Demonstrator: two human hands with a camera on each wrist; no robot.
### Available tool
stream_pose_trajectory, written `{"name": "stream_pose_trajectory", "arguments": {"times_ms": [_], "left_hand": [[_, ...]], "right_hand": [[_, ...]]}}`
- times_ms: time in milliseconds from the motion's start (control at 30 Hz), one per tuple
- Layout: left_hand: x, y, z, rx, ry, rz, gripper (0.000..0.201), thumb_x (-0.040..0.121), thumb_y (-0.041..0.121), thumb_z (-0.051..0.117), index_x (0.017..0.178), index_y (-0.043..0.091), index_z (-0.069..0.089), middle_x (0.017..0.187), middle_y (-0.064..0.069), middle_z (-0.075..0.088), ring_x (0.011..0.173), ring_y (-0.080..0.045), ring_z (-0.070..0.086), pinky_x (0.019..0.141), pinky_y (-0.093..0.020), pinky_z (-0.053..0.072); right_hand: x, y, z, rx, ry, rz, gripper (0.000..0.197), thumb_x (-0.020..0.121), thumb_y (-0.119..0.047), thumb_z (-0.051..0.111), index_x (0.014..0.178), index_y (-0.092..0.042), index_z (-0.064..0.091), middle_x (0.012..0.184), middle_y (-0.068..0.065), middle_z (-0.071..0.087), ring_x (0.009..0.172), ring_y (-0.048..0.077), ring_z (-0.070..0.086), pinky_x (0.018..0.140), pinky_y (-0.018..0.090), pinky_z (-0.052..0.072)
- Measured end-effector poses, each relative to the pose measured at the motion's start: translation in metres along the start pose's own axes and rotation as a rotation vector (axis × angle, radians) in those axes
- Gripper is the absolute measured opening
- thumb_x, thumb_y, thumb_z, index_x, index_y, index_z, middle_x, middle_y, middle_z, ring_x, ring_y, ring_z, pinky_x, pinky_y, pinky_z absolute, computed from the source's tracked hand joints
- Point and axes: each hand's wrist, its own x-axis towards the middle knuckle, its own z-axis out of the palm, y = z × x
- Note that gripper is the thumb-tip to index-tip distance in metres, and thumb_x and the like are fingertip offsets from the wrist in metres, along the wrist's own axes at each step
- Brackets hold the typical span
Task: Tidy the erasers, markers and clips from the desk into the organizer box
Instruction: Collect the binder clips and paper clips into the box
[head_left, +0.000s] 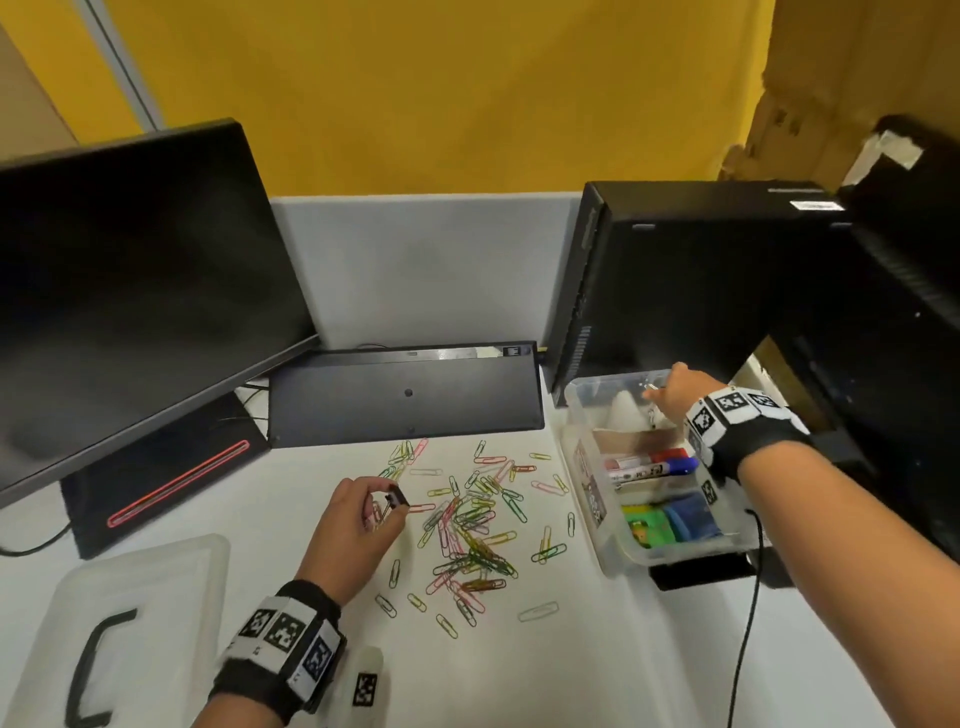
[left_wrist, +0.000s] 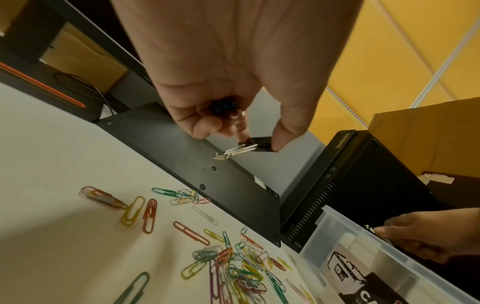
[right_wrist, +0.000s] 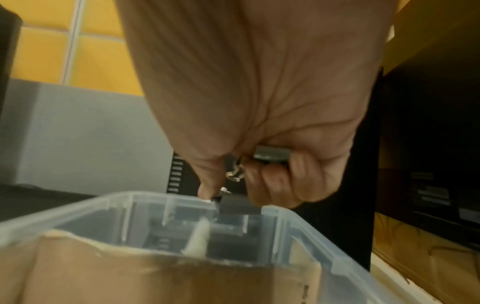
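My left hand (head_left: 387, 501) hovers over the desk and pinches a black binder clip (left_wrist: 259, 145) between thumb and fingers, with more small clips tucked in the palm (left_wrist: 223, 107). Just right of it, several coloured paper clips (head_left: 467, 519) lie scattered on the white desk. My right hand (head_left: 667, 392) is over the far compartment of the clear organizer box (head_left: 584, 467), fingers curled round black binder clips (right_wrist: 270, 154), one (right_wrist: 239, 205) at the box rim. Markers (head_left: 649, 465) fill the middle compartment and coloured erasers (head_left: 670, 522) the near one.
The box's clear lid (head_left: 130, 597) lies at the lower left. A monitor (head_left: 130, 291) stands at the left, an upturned black keyboard (head_left: 405, 389) behind the paper clips, and a black computer case (head_left: 675, 280) right behind the box. A cable (head_left: 748, 623) runs along the right.
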Motion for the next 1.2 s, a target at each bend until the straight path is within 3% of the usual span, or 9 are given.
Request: {"name": "stream_pose_trajectory", "arguments": {"times_ms": [167,333,467,533,667,767,867,1033,1200], "left_hand": [[-0.008,0.001,-0.004,0.017,0.007,0.001,0.017,0.087,0.021,0.064,0.103,0.024,0.059,0.079,0.009,0.041,0.066,-0.005,0.043,0.058,-0.014,0.031],[-0.01,-0.005,-0.004,0.036,-0.011,-0.008,0.018,0.087,0.021,0.063,0.104,0.024,0.058,0.08,0.006,0.043,0.067,-0.006,0.044,0.059,-0.015,0.032],[-0.009,-0.001,0.004,0.047,-0.063,0.003,0.019,0.087,0.024,0.062,0.105,0.026,0.057,0.089,0.001,0.05,0.076,-0.009,0.05,0.064,-0.014,0.038],[-0.005,0.009,0.012,0.056,-0.09,0.026,0.018,0.087,0.026,0.062,0.104,0.028,0.056,0.09,-0.001,0.051,0.076,-0.012,0.05,0.065,-0.015,0.04],[0.014,0.052,0.039,0.09,-0.148,0.144,0.016,0.088,0.028,0.061,0.103,0.028,0.055,0.089,0.006,0.046,0.073,-0.005,0.044,0.062,-0.015,0.034],[0.034,0.097,0.072,0.137,-0.173,0.227,0.024,0.087,0.031,0.06,0.11,0.027,0.053,0.098,0.008,0.046,0.084,-0.004,0.045,0.075,-0.017,0.039],[0.054,0.141,0.111,0.205,-0.212,0.349,0.034,0.086,0.032,0.059,0.117,0.021,0.052,0.109,0.004,0.047,0.102,-0.01,0.047,0.091,-0.025,0.042],[0.089,0.21,0.17,0.409,-0.335,0.498,0.034,0.087,0.022,0.056,0.118,0.009,0.05,0.12,-0.01,0.045,0.112,-0.026,0.046,0.094,-0.039,0.043],[0.116,0.24,0.217,0.684,-0.525,0.452,0.038,0.094,0.009,0.043,0.131,0.0,0.042,0.133,-0.019,0.039,0.122,-0.035,0.043,0.1,-0.044,0.041]], "right_hand": [[0.003,-0.005,0.0,-0.117,-0.133,-0.032,0.045,0.093,-0.03,0.057,0.132,-0.008,0.052,0.134,0.011,0.054,0.12,0.027,0.054,0.096,0.032,0.042],[-0.012,0.011,0.008,-0.033,-0.067,-0.109,0.039,0.098,-0.015,0.043,0.136,-0.008,0.045,0.13,0.014,0.055,0.114,0.028,0.056,0.09,0.031,0.043],[-0.055,0.034,0.008,0.227,0.047,-0.15,0.037,0.098,-0.012,0.041,0.135,-0.011,0.047,0.134,0.013,0.051,0.122,0.029,0.05,0.1,0.036,0.038],[-0.071,0.052,0.018,0.214,0.104,-0.195,0.04,0.098,-0.018,0.043,0.137,-0.012,0.042,0.14,0.01,0.045,0.128,0.026,0.042,0.107,0.041,0.036],[-0.082,0.083,0.052,0.118,0.176,-0.104,0.055,0.099,-0.031,0.037,0.148,-0.01,0.025,0.154,0.008,0.024,0.141,0.024,0.023,0.114,0.041,0.026],[-0.091,0.085,0.071,0.217,0.229,-0.072,0.06,0.099,-0.036,0.035,0.15,-0.01,0.018,0.156,0.008,0.021,0.142,0.023,0.024,0.115,0.041,0.026],[-0.094,0.086,0.079,0.253,0.299,-0.054,0.059,0.098,-0.039,0.032,0.151,-0.014,0.018,0.156,0.005,0.025,0.139,0.021,0.032,0.112,0.04,0.031],[-0.095,0.089,0.08,0.258,0.305,-0.064,0.058,0.099,-0.038,0.029,0.151,-0.016,0.017,0.155,0.001,0.025,0.136,0.017,0.035,0.108,0.036,0.035],[-0.097,0.087,0.079,0.23,0.32,-0.062,0.06,0.098,-0.039,0.029,0.151,-0.017,0.014,0.156,-0.002,0.023,0.136,0.013,0.035,0.106,0.031,0.037]]}}
